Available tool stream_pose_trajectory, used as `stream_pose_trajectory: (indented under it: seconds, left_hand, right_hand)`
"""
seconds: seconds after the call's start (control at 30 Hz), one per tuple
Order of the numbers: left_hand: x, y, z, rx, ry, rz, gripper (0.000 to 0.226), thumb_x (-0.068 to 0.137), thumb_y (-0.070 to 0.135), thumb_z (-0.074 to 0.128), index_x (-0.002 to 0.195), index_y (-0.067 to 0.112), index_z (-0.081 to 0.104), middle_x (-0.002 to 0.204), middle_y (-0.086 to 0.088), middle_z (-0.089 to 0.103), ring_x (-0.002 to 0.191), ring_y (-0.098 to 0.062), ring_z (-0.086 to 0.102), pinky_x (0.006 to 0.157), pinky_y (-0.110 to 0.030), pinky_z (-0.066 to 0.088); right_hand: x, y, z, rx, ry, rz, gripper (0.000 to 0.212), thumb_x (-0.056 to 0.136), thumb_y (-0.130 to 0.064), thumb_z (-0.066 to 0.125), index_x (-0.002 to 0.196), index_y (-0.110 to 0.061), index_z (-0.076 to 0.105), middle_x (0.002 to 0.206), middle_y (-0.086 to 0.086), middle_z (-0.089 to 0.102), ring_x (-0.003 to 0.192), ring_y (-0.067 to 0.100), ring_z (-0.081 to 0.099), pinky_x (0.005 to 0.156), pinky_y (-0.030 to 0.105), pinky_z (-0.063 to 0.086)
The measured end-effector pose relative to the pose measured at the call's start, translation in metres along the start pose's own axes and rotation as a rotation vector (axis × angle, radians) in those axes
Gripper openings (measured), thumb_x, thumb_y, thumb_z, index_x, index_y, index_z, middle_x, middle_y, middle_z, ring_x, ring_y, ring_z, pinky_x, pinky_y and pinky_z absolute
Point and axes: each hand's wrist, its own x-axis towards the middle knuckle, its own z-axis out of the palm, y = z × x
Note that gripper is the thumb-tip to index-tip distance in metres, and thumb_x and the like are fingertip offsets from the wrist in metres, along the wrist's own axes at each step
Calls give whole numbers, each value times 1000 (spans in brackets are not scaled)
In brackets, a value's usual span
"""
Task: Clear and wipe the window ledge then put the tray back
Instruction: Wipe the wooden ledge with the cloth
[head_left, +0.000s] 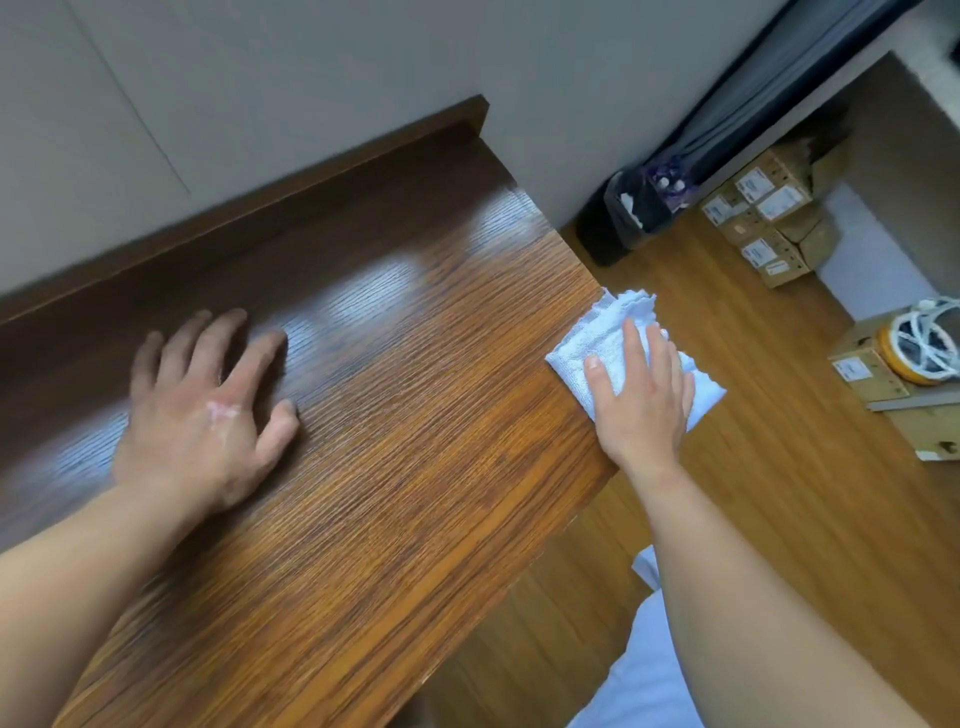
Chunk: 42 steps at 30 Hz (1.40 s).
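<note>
Pressing white cloth (618, 332) at wooden ledge (415, 415) end with straight right hand (641, 410) fingers, left hand (202, 415) splayed on ledge, labels on nearby cartons (769, 218) illegible.

Two hands: a left hand (202, 415) and a right hand (639, 400). One white cloth (602, 332), one window ledge (415, 441), one black bin (623, 221), one stack of cardboard boxes (769, 223), their number unclear.

Left hand (197, 410) flat on ledge (415, 415), right hand (641, 400) on cloth (597, 327) at ledge's right edge, bin (618, 223) on floor (753, 467) beyond
</note>
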Motion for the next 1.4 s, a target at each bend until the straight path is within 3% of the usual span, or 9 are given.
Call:
stream_pose_trajectory:
  seconds: [0.17, 0.37, 0.57, 0.67, 0.83, 0.93, 1.0, 1.2, 1.4]
  left_hand:
    - [-1, -1, 0, 13, -21, -9, 67, 86, 58, 40, 142, 23, 49, 153, -16, 41, 145, -39, 30, 120, -60, 16]
    - [-12, -6, -8, -57, -37, -38, 70, 83, 56, 46, 144, 23, 49, 155, -15, 42, 146, -38, 32, 120, -61, 22]
    - [-88, -49, -26, -67, 52, -216, 61, 87, 47, 49, 140, 16, 53, 147, -17, 50, 137, -39, 42, 115, -57, 27]
    - [-131, -72, -38, -51, 41, -310, 60, 89, 46, 47, 140, 15, 54, 146, -17, 51, 137, -39, 42, 115, -55, 27]
    - [-194, -98, -52, -49, 57, -410, 62, 90, 47, 46, 141, 13, 57, 146, -17, 51, 137, -38, 43, 116, -55, 28]
    - [-227, -107, -54, -77, 87, -459, 61, 90, 46, 46, 140, 12, 58, 143, -16, 53, 135, -37, 44, 113, -57, 32]
    - [-245, -112, -52, -95, 101, -475, 60, 91, 45, 46, 139, 12, 57, 143, -15, 53, 134, -36, 44, 113, -58, 33]
    - [-284, -132, -47, -101, 134, -547, 59, 92, 45, 43, 141, 14, 55, 145, -14, 50, 138, -36, 42, 118, -58, 26]
    - [-309, -152, -49, -81, 187, -523, 59, 90, 42, 46, 138, 12, 59, 143, -16, 53, 135, -38, 45, 116, -59, 27]
  right_hand:
    - [-102, -56, 7, -47, -20, -144, 70, 99, -63, 33, 160, -28, 31, 168, 4, 25, 157, 28, 15, 124, 58, 14]
    - [-295, -126, 32, -91, -140, -783, 69, 91, -64, 51, 150, -29, 52, 162, 7, 40, 150, 34, 36, 114, 64, 30]
    - [-249, -114, 33, -32, -165, -1281, 71, 88, -65, 56, 151, -35, 48, 165, -1, 36, 151, 28, 34, 114, 61, 29]
    - [-161, -112, 28, -52, -169, -1109, 69, 95, -62, 45, 156, -31, 40, 169, 0, 26, 153, 30, 31, 120, 63, 21]
    - [6, -143, 17, -68, -107, -351, 77, 93, -68, 24, 158, -28, 30, 165, 9, 26, 151, 31, 23, 118, 67, 19]
    - [26, -186, 10, 5, -117, -65, 85, 88, -69, 13, 162, -28, 21, 170, 7, 15, 156, 28, 9, 122, 64, 6]
    - [-8, -223, 17, 19, -124, -37, 84, 89, -67, 12, 163, -28, 19, 171, 6, 11, 157, 29, 4, 122, 62, 1]
    - [-246, -279, 54, -77, -115, -720, 70, 98, -57, 38, 159, -24, 34, 167, 10, 28, 155, 36, 22, 120, 67, 17]
    - [-382, -223, 61, -67, -162, -1259, 73, 85, -62, 62, 151, -32, 50, 163, 3, 39, 151, 33, 35, 114, 65, 27]
